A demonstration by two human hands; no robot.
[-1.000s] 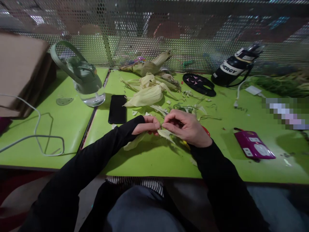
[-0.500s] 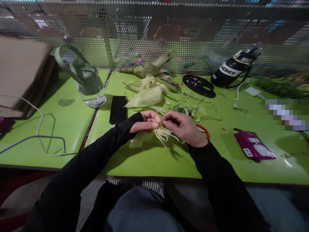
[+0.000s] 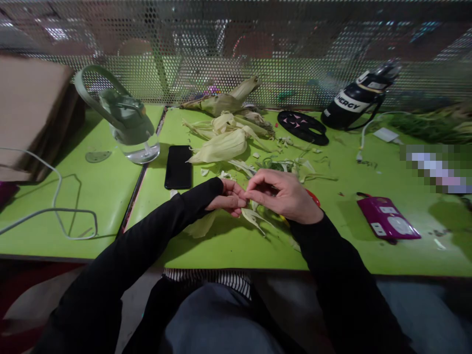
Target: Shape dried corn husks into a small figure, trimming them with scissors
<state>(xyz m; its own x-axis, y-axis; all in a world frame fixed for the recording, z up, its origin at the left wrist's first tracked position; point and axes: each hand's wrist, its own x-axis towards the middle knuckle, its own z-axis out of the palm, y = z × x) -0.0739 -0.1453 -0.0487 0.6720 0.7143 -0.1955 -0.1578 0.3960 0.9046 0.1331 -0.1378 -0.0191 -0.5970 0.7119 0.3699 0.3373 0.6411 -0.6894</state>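
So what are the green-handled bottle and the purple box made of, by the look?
Bottle: clear plastic or glass body, see-through with highlights; lid and handle look like matte plastic, evenly coloured. Purple box: probably hard plastic, glossy, with bright reflections.

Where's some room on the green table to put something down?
Try the bare table between the right hand and the purple box, or the patch between the white cable and the green bottle. It's crowded around the left hand, with corn husks and scraps.

Pale husk strips (image 3: 253, 220) fan out less than a moment ago
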